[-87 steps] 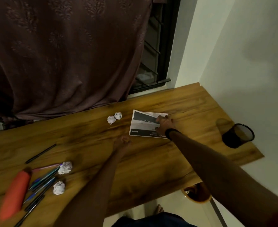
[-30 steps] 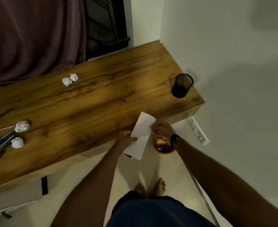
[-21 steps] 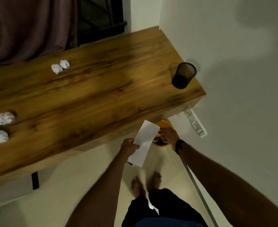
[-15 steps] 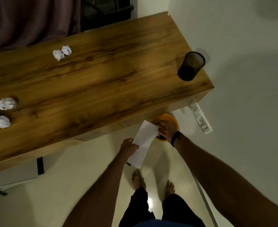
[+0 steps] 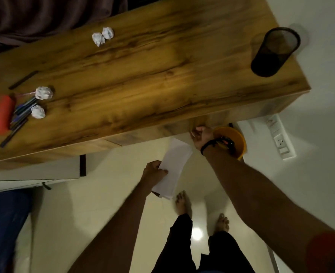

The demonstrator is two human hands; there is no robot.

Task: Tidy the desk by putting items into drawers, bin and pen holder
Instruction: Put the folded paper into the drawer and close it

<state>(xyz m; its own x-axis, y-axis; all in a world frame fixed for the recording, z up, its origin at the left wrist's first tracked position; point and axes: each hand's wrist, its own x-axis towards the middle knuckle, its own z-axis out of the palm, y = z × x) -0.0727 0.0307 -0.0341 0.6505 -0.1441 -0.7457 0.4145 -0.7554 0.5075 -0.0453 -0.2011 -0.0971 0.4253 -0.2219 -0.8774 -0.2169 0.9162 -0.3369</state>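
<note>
My left hand (image 5: pixel 154 171) grips a white sheet of paper (image 5: pixel 174 164) below the front edge of the wooden desk (image 5: pixel 143 75). My right hand (image 5: pixel 201 135) has let go of the sheet and its fingers are curled at the desk's front face, on something I cannot make out. An orange bin (image 5: pixel 234 137) stands on the floor just right of that hand. A black mesh pen holder (image 5: pixel 274 51) stands at the desk's right end. Several crumpled paper balls (image 5: pixel 102 36) (image 5: pixel 44 93) (image 5: pixel 38 111) lie on the desk, and pens (image 5: pixel 21 113) lie at its left.
An orange-red case (image 5: pixel 2 115) lies beside the pens, and one dark pen (image 5: pixel 23 79) lies apart. A wall socket strip (image 5: pixel 280 139) is on the right. My bare feet (image 5: pixel 183 203) stand on the pale floor. A dark curtain (image 5: pixel 44 14) hangs behind the desk.
I lifted the paper off the desk and brought it down in front of it. My right hand released the sheet and moved up to the desk's front face; the left still holds it.
</note>
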